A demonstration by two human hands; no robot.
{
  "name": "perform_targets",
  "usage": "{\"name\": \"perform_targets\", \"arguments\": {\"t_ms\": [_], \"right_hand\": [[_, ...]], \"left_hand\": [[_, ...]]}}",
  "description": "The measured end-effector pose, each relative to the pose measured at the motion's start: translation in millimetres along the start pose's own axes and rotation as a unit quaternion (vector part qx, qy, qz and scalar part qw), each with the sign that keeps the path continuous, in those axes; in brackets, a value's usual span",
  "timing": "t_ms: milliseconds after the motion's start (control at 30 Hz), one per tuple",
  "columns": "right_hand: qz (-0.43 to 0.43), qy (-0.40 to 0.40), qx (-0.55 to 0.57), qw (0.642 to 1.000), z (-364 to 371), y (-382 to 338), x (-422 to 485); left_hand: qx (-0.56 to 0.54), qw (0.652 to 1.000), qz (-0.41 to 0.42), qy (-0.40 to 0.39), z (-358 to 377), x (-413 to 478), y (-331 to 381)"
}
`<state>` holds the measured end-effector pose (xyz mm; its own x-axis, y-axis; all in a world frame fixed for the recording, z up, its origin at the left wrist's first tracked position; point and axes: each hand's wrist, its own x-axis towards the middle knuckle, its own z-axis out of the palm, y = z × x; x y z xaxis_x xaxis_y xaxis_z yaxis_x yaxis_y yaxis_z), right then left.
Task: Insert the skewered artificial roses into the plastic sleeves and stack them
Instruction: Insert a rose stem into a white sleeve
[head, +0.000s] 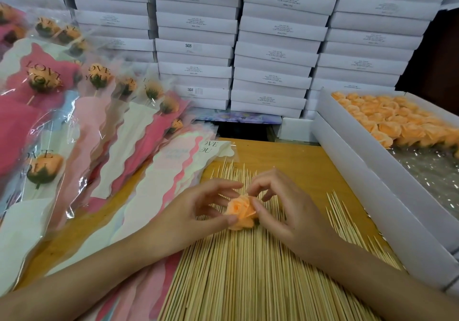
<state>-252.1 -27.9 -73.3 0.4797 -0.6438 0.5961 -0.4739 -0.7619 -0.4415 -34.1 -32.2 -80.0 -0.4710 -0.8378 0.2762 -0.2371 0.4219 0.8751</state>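
An orange artificial rose (240,210) sits between both hands above a wide bed of bamboo skewers (238,271). My left hand (198,211) pinches it from the left with thumb and fingers. From the right, my right hand (280,206) holds the flower head with thumb and fingertips. Whether a skewer is in the rose cannot be seen. Empty plastic sleeves (173,171) printed "LOVE YOU" lie fanned to the left. Finished sleeved roses (44,79) are stacked further left.
A white open box (352,161) at the right holds several loose orange roses (387,119). Stacks of white closed boxes (198,47) wall off the back. The wooden table (285,156) shows behind the skewers.
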Motion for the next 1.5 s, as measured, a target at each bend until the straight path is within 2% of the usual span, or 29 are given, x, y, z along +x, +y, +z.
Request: {"name": "perform_targets", "arguments": {"t_ms": [233, 400, 467, 600, 700, 800, 1033, 1300, 1500], "right_hand": [[0.015, -0.031, -0.017, 0.999, 1.3, 0.3, 0.4], [0.086, 0.066, -0.059, 0.992, -1.0, 2.0, -2.5], [0.126, 0.053, -0.100, 0.986, -1.3, 7.3, -3.9], [0.178, -0.030, -0.163, 0.970, 0.4, 12.8, -5.8], [0.185, -0.057, -0.183, 0.964, 1.6, 12.8, -6.6], [0.195, -0.069, -0.186, 0.961, 1.2, 14.2, -5.6], [0.215, -0.089, -0.183, 0.955, 0.0, 17.2, -5.9], [0.221, -0.061, -0.125, 0.965, -0.9, 18.5, -6.0], [0.225, -0.079, -0.136, 0.962, -1.0, 16.6, -5.0]], "left_hand": [[-0.024, 1.000, 0.000, 0.002, 1.2, 1.9, 1.2], [-0.034, 0.999, -0.012, 0.025, -1.4, 2.7, -0.8], [-0.056, 0.997, -0.021, 0.053, -2.5, 4.1, -1.7], [-0.190, 0.975, -0.064, 0.097, -6.8, 5.0, -4.1], [-0.294, 0.941, -0.103, 0.134, -11.5, 7.7, -7.3], [-0.348, 0.918, -0.127, 0.142, -14.7, 11.6, -7.7], [-0.386, 0.905, -0.131, 0.124, -17.3, 11.8, -5.0], [-0.400, 0.898, -0.128, 0.128, -17.3, 13.4, -8.4], [-0.403, 0.896, -0.133, 0.129, -16.2, 14.6, -10.0]]}}
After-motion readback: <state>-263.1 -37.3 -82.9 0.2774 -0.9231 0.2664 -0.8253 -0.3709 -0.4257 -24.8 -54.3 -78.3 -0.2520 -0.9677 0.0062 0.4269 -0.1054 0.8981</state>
